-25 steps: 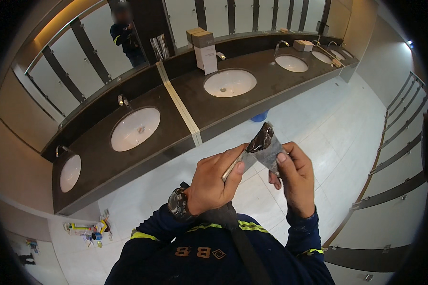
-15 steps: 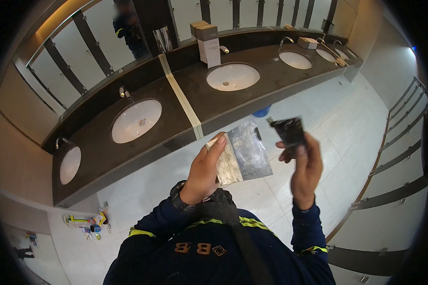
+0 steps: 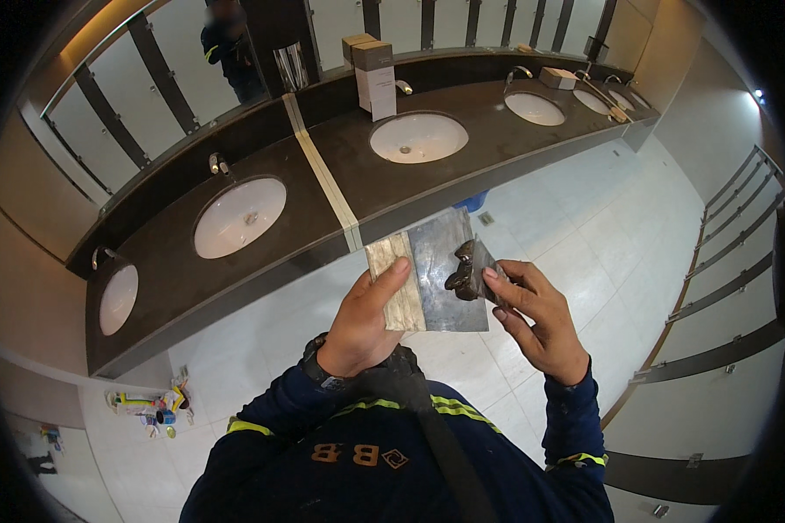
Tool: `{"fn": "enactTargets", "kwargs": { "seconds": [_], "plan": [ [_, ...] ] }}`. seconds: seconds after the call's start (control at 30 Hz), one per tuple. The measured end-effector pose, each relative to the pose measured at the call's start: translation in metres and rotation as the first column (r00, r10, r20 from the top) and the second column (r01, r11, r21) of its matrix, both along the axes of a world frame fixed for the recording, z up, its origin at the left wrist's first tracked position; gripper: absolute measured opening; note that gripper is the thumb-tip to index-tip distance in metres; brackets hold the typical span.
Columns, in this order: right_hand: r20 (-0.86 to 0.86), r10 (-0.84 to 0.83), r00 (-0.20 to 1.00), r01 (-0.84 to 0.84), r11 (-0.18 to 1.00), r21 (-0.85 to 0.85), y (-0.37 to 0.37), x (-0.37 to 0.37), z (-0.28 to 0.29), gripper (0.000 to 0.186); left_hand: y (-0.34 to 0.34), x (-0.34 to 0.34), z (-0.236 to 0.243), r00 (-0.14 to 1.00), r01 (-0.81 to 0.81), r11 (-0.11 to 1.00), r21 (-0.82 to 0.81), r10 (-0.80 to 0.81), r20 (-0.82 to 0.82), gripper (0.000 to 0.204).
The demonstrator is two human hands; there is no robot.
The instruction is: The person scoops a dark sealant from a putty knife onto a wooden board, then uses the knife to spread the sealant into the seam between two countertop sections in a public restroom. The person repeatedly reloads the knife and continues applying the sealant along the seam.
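Note:
My left hand grips a wide, flat grey metal filling knife by its pale, worn edge strip, thumb on top. Over the far right part of its blade, my right hand pinches a small thin spreader between thumb and fingers. Glossy dark brown paste sits in lumps at the spreader's left edge, against or just above the wide blade; exactly where they touch cannot be told.
Beyond my hands runs a dark curved countertop with several white basins and taps. Boxes stand on it near a pale strip. A blue bucket is partly hidden below. Assorted supplies lie on the floor at left.
My right hand has come left and turned, bringing the spreader from apart at the right to over the wide blade. Lumps of dark paste now show there. My left hand still holds the filling knife.

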State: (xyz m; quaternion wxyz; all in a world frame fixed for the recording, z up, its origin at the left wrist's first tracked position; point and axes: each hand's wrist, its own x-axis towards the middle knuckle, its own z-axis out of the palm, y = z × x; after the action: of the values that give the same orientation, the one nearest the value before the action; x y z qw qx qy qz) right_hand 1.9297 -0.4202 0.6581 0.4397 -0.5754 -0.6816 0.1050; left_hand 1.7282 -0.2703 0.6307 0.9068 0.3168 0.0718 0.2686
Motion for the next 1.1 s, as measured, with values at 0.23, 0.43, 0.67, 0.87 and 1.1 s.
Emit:
{"fn": "enactTargets", "kwargs": {
  "seconds": [0.23,0.43,0.67,0.87,1.1],
  "plan": [
    [0.127,-0.213,0.969,0.213,0.977,0.014,0.004,0.016,0.001,0.049,-0.008,-0.007,0.016,0.995,-0.096,0.991,0.098,0.097,-0.012,0.042],
    [-0.799,-0.036,0.6,0.099,0.995,0.029,0.008,0.014,0.018,0.027,-0.003,-0.002,0.009,0.998,-0.034,0.999,0.008,0.034,-0.053,0.043],
    [-0.953,0.003,0.303,-0.286,0.954,-0.087,0.029,-0.001,-0.013,0.025,-0.017,0.019,0.01,0.996,0.043,0.999,0.014,-0.042,-0.079,0.042],
    [-0.934,-0.065,0.352,-0.213,0.966,-0.147,0.035,0.011,-0.03,0.026,-0.015,0.013,0.008,0.997,-0.015,0.998,0.068,0.02,-0.077,0.036],
    [-0.647,-0.305,0.699,0.305,0.945,-0.116,0.01,0.005,-0.011,0.026,0.014,-0.01,-0.031,0.762,-0.318,0.29,0.903,0.645,0.061,0.061]
  ]
}}
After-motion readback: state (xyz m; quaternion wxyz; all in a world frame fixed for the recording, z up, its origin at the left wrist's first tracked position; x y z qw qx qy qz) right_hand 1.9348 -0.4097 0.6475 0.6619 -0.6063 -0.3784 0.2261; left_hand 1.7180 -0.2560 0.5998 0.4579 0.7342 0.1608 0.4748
